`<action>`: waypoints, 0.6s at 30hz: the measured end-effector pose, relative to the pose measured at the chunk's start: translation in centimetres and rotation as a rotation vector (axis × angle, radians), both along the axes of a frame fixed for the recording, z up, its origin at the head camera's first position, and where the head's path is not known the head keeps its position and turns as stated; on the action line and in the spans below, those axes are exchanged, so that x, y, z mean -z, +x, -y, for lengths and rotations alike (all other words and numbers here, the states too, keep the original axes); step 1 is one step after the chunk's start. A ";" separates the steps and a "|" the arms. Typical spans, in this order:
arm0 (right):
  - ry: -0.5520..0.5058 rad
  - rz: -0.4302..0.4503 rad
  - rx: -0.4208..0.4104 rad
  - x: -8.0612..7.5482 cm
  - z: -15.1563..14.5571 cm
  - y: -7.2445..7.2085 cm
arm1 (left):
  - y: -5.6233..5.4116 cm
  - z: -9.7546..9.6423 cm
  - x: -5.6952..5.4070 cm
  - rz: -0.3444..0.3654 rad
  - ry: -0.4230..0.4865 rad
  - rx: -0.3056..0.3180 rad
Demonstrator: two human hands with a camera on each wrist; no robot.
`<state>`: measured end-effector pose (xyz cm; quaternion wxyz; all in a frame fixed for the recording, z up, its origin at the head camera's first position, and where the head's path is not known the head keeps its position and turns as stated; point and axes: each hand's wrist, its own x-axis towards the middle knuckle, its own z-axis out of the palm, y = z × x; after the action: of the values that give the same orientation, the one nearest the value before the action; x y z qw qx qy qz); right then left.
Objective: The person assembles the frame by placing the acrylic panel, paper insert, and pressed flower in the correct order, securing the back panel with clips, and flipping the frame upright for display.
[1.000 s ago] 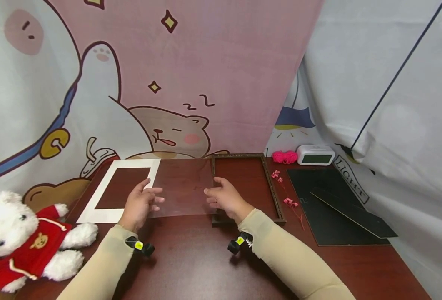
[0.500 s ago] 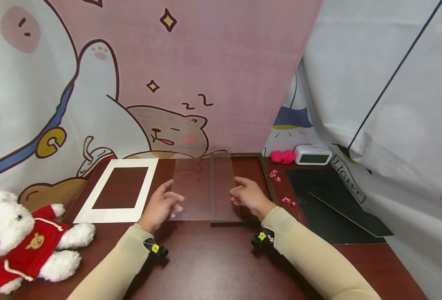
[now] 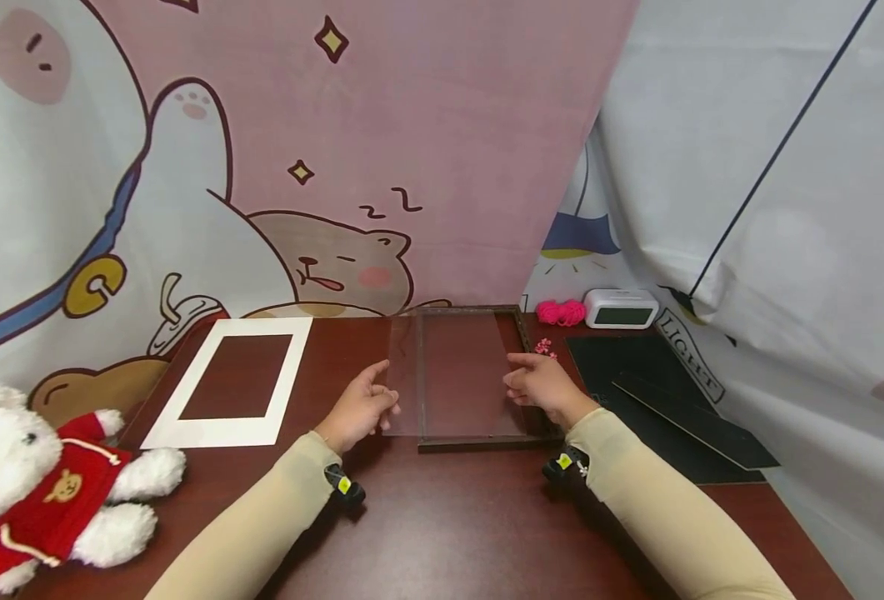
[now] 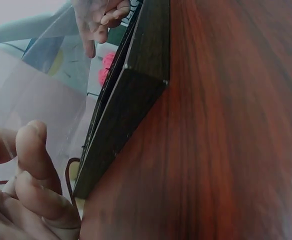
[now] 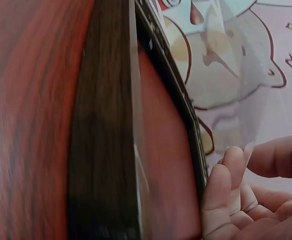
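Observation:
A clear, thin sheet [image 3: 460, 375] spans the space between my two hands, over the dark wooden picture frame [image 3: 479, 445]. My left hand [image 3: 361, 408] pinches its left edge between thumb and fingers, left of the frame. At the opposite edge, my right hand [image 3: 548, 388] pinches the sheet above the frame's right part. The sheet overlaps most of the frame in the head view and sticks out past its left side. In the right wrist view, the frame's near side [image 5: 101, 125] stands below the pinching fingers [image 5: 231, 165].
A white mat [image 3: 167, 433] with a cut-out window lies at left, near a plush bear [image 3: 85, 483] in red. To the right are pink flowers [image 3: 544, 347], pink yarn [image 3: 560, 313], a white digital clock [image 3: 621, 308] and a black backing board [image 3: 595, 358] with a stand flap [image 3: 696, 421].
Both hands have moved right with the clear sheet, from beside the white mat to over the picture frame. The mat is now fully uncovered. The head view has shifted slightly.

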<state>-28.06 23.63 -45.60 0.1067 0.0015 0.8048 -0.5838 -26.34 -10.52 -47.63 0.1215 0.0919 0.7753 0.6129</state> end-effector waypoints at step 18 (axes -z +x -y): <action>0.135 0.018 0.069 0.2 -3.9 -1.1 | -2.2 -4.2 0.0 0.035 -0.116 0.103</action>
<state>-29.12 27.54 -45.84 0.0934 0.0414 0.8410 -0.5313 -28.52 -6.29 -47.65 0.1716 0.1135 0.8015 0.5614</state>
